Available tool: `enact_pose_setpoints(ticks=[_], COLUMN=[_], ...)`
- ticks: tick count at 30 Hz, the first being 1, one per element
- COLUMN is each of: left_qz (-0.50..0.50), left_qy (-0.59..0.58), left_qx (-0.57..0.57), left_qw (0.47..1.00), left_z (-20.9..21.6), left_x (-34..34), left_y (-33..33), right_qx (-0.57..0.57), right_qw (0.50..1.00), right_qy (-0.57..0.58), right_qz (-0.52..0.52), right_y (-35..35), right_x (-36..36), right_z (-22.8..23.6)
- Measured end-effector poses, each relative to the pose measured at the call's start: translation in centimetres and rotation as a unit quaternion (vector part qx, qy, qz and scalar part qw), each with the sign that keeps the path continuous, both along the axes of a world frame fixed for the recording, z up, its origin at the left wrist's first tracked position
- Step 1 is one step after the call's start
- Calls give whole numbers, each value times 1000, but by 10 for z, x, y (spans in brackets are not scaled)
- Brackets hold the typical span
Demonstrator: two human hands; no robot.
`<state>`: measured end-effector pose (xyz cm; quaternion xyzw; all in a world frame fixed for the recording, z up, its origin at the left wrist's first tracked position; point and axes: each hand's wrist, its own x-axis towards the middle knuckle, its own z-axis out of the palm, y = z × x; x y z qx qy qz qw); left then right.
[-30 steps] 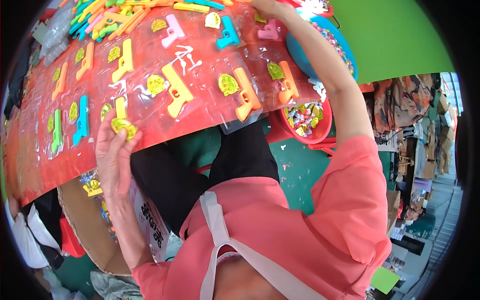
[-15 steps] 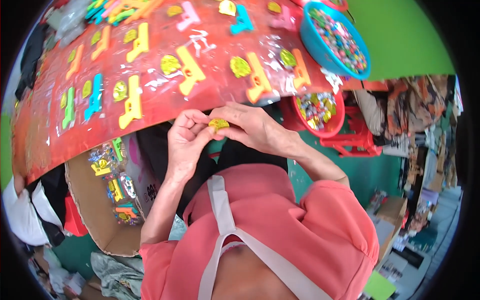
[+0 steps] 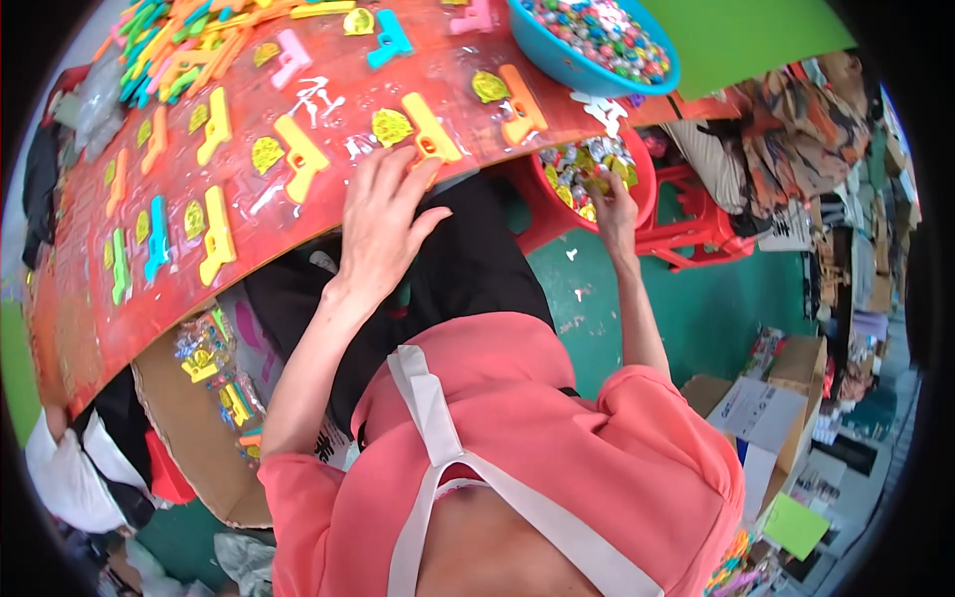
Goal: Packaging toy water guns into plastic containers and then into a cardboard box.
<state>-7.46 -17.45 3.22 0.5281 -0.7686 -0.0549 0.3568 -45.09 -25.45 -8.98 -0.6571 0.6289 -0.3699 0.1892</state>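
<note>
My left hand [image 3: 383,219] rests at the table's near edge with fingers spread, holding nothing. Its fingertips reach the grip of a yellow toy pistol [image 3: 430,129] lying flat. Beside that pistol is a crinkled gold foil piece [image 3: 391,126]. My right hand [image 3: 617,211] dips into a red basin [image 3: 645,189] of gold and silver foil pieces [image 3: 572,164]. Its fingertips are among the pieces, so whether they grip one is hidden. More toy pistols, such as a yellow one [image 3: 301,159] and an orange one [image 3: 520,104], lie in rows, most with a foil piece alongside.
A blue basin [image 3: 587,75] of colourful wrapped balls stands on the red table [image 3: 90,328]. Loose toy pistols [image 3: 189,50] are heaped at far left. Below the table are a cardboard box [image 3: 189,428] of bagged toys and a red stool [image 3: 696,234].
My hands have parted. The left moved up to the table edge; the right swung right into the red basin. The gold foil piece they held is no longer between them. The view shifted right.
</note>
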Motion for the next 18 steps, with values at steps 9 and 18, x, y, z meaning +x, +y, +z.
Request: enact_pose_setpoints(ticks=[9, 18], left_qz=[-7, 3], left_qy=[-61, -64], left_qx=[2, 19], left_qw=[998, 998], left_z=[-10, -12], left_x=[17, 36], left_y=[-14, -10], right_qx=[-181, -242], right_qw=[973, 943], right_qy=[93, 118], right_qz=[109, 198], right_y=[3, -29], right_x=[67, 122], right_z=[73, 99])
